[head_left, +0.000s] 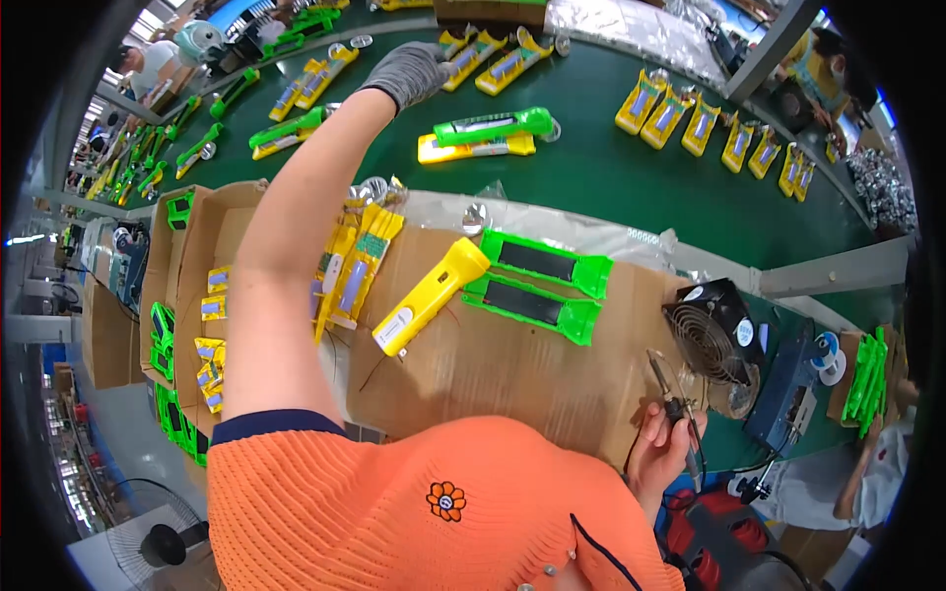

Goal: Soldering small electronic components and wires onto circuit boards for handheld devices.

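My left hand, in a grey knit glove, reaches far across to the green work surface. Its fingers stretch out at the edge of a yellow flashlight casing; whether they touch it I cannot tell. Low on the right, my bare right hand is closed around a soldering iron, its tip pointing up and away. On the cardboard sheet before me lies a yellow flashlight, tilted, with thin wires beside it. Two green casing halves with dark panels lie to its right.
Yellow open casings lie under my left forearm. Further casings line the green surface. A black fan and a blue soldering station stand right. Cardboard boxes hold parts at left. Other people work nearby.
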{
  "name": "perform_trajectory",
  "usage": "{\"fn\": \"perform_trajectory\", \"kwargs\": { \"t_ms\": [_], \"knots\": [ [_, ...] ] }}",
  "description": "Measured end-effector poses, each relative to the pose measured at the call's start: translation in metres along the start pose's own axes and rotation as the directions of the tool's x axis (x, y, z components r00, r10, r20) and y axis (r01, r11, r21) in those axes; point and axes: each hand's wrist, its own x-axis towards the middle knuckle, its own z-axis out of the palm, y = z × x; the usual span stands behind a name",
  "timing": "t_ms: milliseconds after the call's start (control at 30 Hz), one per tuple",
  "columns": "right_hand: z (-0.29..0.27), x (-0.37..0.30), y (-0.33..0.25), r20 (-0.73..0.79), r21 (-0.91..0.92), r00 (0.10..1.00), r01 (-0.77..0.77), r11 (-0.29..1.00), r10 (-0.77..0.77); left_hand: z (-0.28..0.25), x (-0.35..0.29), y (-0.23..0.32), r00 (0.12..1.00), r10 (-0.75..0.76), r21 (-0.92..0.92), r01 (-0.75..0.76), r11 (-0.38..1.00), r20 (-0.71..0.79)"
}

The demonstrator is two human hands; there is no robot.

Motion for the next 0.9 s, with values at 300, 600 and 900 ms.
{"fn": "perform_trajectory", "kwargs": {
  "t_ms": [300, 600, 900],
  "knots": [
    [-0.001, 0.003, -0.001, 0.113, 0.027, 0.993, -0.047, 0.999, 0.043, -0.054, -0.267, 0.095, 0.957, 0.187, -0.163, -0.153, 0.975, 0.220],
    [-0.004, 0.000, 0.000, 0.277, 0.046, 0.961, 0.001, 0.999, -0.014, -0.008, -0.318, 0.088, 0.984, -0.133, 0.042, 0.129, 0.991, 0.116],
    [-0.003, -0.008, -0.001, 0.226, 0.015, 0.973, 0.043, 0.999, -0.045, -0.017, -0.314, 0.066, 0.944, -0.108, -0.476, 0.254, 0.842, 0.313]
  ]
}}
